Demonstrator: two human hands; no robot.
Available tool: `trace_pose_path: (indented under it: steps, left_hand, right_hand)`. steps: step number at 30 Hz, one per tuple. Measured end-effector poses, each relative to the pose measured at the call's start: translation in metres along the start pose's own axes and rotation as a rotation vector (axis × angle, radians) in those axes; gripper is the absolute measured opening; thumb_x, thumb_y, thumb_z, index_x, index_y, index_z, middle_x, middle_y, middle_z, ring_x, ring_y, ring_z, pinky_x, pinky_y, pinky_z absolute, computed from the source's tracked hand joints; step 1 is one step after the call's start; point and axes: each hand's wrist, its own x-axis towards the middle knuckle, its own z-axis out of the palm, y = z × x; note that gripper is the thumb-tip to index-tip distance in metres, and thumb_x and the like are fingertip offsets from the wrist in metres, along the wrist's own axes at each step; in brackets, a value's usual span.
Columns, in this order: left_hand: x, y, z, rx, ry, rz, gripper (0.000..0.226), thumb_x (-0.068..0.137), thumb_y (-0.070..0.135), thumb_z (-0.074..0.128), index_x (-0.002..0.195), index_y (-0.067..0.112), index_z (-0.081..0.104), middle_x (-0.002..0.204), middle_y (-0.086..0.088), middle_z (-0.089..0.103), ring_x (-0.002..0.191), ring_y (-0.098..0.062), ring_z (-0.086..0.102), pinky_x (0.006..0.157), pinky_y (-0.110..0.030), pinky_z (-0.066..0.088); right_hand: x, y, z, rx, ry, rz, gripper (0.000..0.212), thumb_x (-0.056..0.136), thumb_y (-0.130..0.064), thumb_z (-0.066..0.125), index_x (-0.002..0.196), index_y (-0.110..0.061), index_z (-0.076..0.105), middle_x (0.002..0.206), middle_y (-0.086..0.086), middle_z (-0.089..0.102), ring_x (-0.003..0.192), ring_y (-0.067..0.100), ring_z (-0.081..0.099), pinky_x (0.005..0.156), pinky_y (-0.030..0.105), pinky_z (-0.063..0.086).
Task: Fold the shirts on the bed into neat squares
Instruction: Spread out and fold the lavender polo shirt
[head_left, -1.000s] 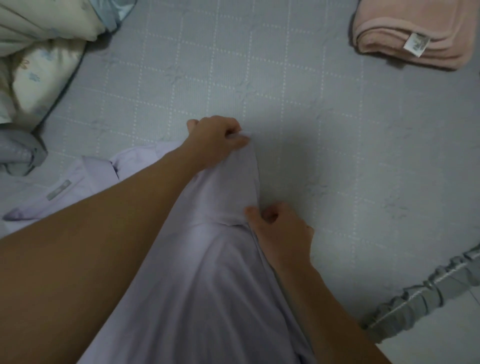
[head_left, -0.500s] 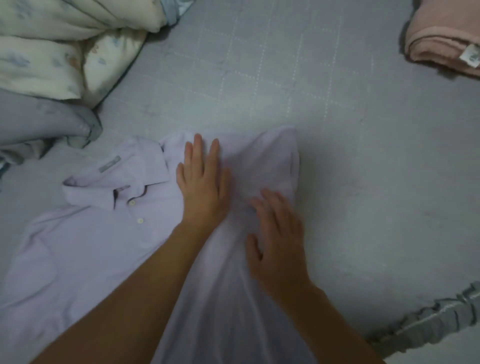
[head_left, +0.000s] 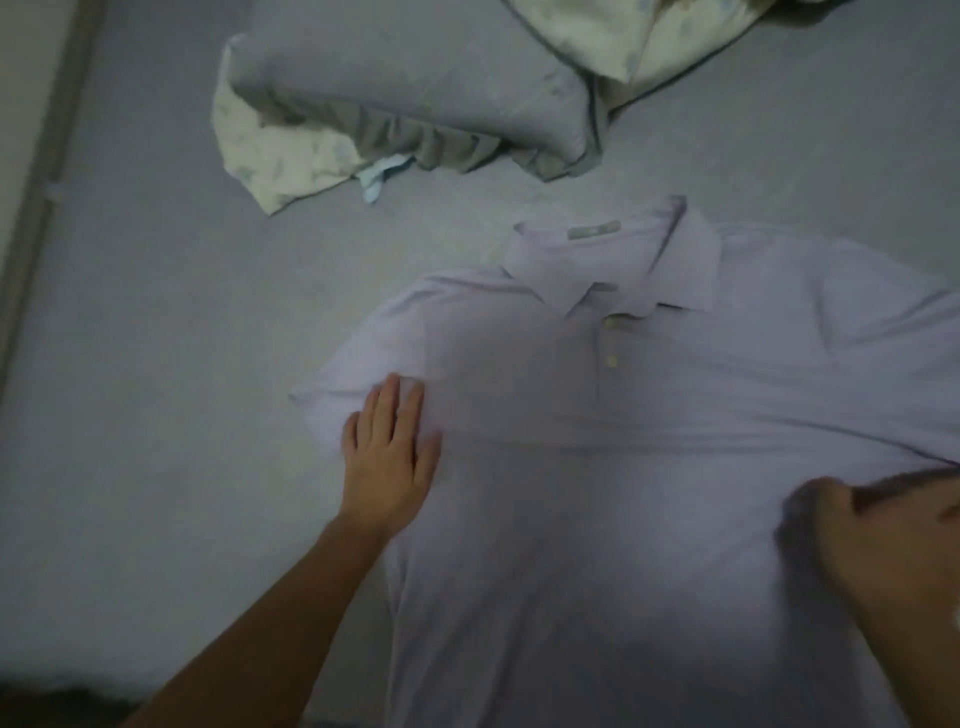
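Head view | we moved both hands off the right sleeve; left hand (head_left: 387, 457) now lies flat, fingers straight, on the left sleeve of the polo shirt (head_left: 623, 467) | right hand (head_left: 893, 545) blurry, grip unclear | shirt spread face-up on bed (head_left: 156, 415) | left side gets folded next, we think

Light: dim, flat, bluish-grey indoor cast.
Shadows: soft, dark patch beside the right hand (head_left: 893, 540) on the shirt (head_left: 649, 467).
Blur: whole frame soft; right hand smeared.
Edges: wide-angle bending, bottom-left corner dark.
Glare: faint, mid-shirt.
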Motion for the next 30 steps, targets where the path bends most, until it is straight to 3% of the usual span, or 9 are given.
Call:
trace_pose_path:
  steps: [3,6,10,15,17,20,24,28,30]
  left_hand:
    - [0.028,-0.029,-0.009,-0.13,0.176,-0.127,0.055,0.097,0.037,0.043,0.147,0.017,0.043,0.157,-0.014,0.032,0.143,-0.035,0.03,0.113,-0.05,0.023]
    - [0.049,-0.065,-0.015,-0.299,0.197,-0.432,0.06,0.092,0.037,0.058,0.147,0.02,0.041,0.154,-0.012,0.033,0.141,-0.032,0.028,0.113,-0.049,0.024]
    - [0.038,-0.111,-0.015,-0.616,0.208,-0.658,0.042,0.081,0.038,0.074,0.112,0.015,0.057,0.105,-0.008,0.062,0.103,-0.03,0.058,0.082,-0.036,0.046]
    - [0.021,-0.136,-0.008,-0.775,0.101,-0.525,0.018,0.089,0.03,0.067,0.076,0.022,0.057,0.063,0.01,0.057,0.057,-0.005,0.053,0.049,-0.021,0.035]
    - [0.022,-0.143,-0.011,-0.912,0.123,-0.48,0.022,0.093,0.028,0.063,0.073,0.027,0.054,0.064,0.011,0.057,0.051,0.003,0.048,0.049,-0.017,0.034]
    - [0.031,-0.148,-0.021,-1.28,0.202,-0.553,0.018,0.093,0.01,0.058,0.084,0.026,0.058,0.072,0.005,0.062,0.062,-0.007,0.053,0.061,-0.026,0.042]
    - [0.025,-0.142,-0.022,-1.127,0.336,-0.665,0.018,0.079,0.009,0.061,0.085,0.024,0.053,0.066,0.011,0.051,0.054,0.002,0.048,0.058,-0.019,0.036]
    - [-0.004,-0.117,-0.009,-1.017,0.05,-0.414,0.019,0.078,0.039,0.073,0.076,0.025,0.06,0.06,0.011,0.055,0.057,0.0,0.051,0.053,-0.014,0.034]
    - [-0.011,-0.113,0.0,-0.939,0.014,-0.307,0.023,0.077,0.038,0.078,0.075,0.021,0.063,0.065,0.009,0.049,0.059,-0.006,0.046,0.056,-0.02,0.029]
  right_hand:
    - [-0.039,-0.078,0.018,0.032,-0.074,-0.166,0.098,0.078,-0.048,0.045,0.152,0.007,0.01,0.158,0.034,0.001,0.147,0.049,0.002,0.116,0.063,0.003]
    - [-0.093,-0.165,0.052,-0.009,-0.234,-0.626,0.084,0.081,-0.038,0.05,0.153,-0.003,0.025,0.162,0.023,0.006,0.149,0.042,0.003,0.117,0.057,0.002]
    - [-0.133,-0.262,0.091,-0.178,-0.302,-1.105,0.072,0.093,-0.034,0.052,0.155,-0.014,0.023,0.165,0.012,0.002,0.151,0.033,0.0,0.119,0.049,-0.002]
    - [-0.148,-0.348,0.11,-0.169,-0.286,-1.155,0.051,0.095,-0.025,0.048,0.145,-0.018,0.042,0.162,0.007,0.021,0.15,0.031,0.013,0.118,0.048,0.002]
    - [-0.151,-0.368,0.114,-0.139,-0.236,-1.204,0.042,0.096,-0.023,0.049,0.138,-0.02,0.051,0.155,0.004,0.037,0.146,0.028,0.025,0.116,0.044,0.006]
    - [-0.148,-0.397,0.12,-0.114,-0.262,-1.237,0.038,0.096,-0.031,0.053,0.134,-0.026,0.057,0.139,-0.001,0.055,0.134,0.025,0.04,0.111,0.039,0.009]
    - [-0.145,-0.419,0.131,-0.265,-0.4,-1.295,0.04,0.089,-0.042,0.06,0.128,-0.036,0.059,0.123,-0.001,0.059,0.12,0.025,0.048,0.109,0.04,0.014]
    - [-0.156,-0.425,0.139,-0.286,-0.389,-1.31,0.006,0.086,-0.037,0.064,0.087,-0.031,0.063,0.093,-0.008,0.059,0.1,0.021,0.055,0.098,0.04,0.024]
    - [-0.159,-0.429,0.14,-0.221,-0.372,-1.253,0.008,0.087,-0.031,0.062,0.079,-0.029,0.059,0.085,-0.007,0.06,0.094,0.022,0.057,0.096,0.039,0.025]
